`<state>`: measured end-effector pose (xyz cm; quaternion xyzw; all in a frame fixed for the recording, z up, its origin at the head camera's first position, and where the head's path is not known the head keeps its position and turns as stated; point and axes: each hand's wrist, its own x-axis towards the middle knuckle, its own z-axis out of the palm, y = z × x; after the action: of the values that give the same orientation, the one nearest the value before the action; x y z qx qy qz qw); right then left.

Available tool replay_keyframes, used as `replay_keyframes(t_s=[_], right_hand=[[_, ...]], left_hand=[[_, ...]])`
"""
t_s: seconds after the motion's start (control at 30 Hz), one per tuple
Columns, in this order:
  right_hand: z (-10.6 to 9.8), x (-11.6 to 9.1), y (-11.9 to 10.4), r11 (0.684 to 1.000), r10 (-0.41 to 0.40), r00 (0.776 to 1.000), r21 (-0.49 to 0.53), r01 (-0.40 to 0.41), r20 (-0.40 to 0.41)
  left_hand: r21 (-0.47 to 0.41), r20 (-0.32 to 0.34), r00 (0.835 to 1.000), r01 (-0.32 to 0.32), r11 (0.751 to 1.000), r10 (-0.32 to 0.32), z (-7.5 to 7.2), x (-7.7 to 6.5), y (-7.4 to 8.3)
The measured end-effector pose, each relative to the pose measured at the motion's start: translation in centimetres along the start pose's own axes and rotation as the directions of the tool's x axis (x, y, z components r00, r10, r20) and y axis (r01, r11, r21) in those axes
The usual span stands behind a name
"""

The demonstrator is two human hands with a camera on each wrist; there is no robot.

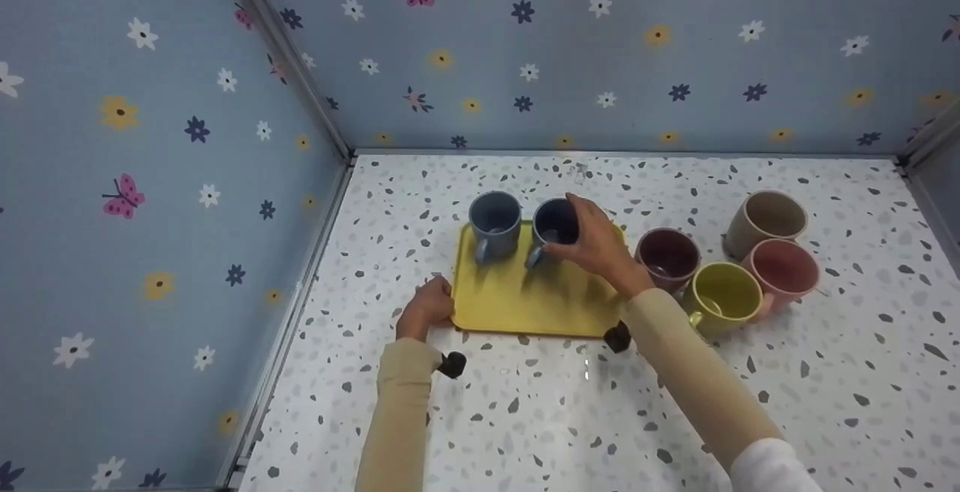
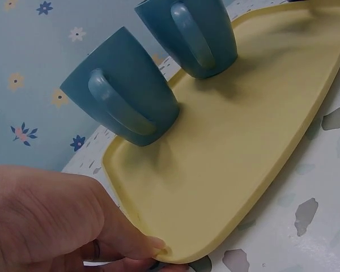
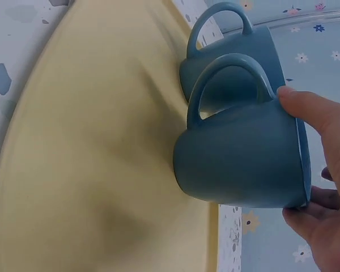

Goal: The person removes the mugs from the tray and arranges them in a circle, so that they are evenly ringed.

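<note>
A yellow rectangular tray (image 1: 517, 304) lies on the speckled table, with two blue mugs standing along its far edge. My left hand (image 1: 426, 304) pinches the tray's near-left rim, thumb on top as the left wrist view shows. The first blue mug (image 1: 504, 241) is upright at the tray's far-left corner, its handle turned toward me. Beside it, my right hand (image 1: 596, 241) holds the second blue mug (image 3: 243, 161) by the rim, thumb near the handle and fingers on the opposite side. That mug's base sits at the tray surface.
Right of the tray stand a dark red mug (image 1: 667, 252), a yellow-green mug (image 1: 720, 301), a pink mug (image 1: 784, 274) and a beige mug (image 1: 765, 218), grouped close together. Flowered blue panels (image 1: 600, 49) wall the table at the back and left.
</note>
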<state>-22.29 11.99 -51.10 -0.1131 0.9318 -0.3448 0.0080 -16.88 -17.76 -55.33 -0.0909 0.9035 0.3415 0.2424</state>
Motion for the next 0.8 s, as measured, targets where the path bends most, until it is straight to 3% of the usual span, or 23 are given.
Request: replay_keyframes(t_s=[0.23,0.43,0.8], right_hand=[[0.0,-0.1,-0.2,0.998,0.048,0.994,-0.04,-0.052,-0.096],[-1.1,0.0,0.4,0.996,0.092,0.983,0.002,-0.093,-0.161],[-4.4,0.9,1.9,0.965,0.257,0.938,0.017,-0.26,-0.233]], left_hand=[[0.0,0.018,1.0,0.019,1.0,-0.019,0.1,0.1,0.0],[0.008,0.008,1.0,0.024,1.0,-0.024,0.2,0.1,0.0],[-0.011,0.007,1.0,0.006,1.0,-0.006,0.0,-0.1,-0.1]])
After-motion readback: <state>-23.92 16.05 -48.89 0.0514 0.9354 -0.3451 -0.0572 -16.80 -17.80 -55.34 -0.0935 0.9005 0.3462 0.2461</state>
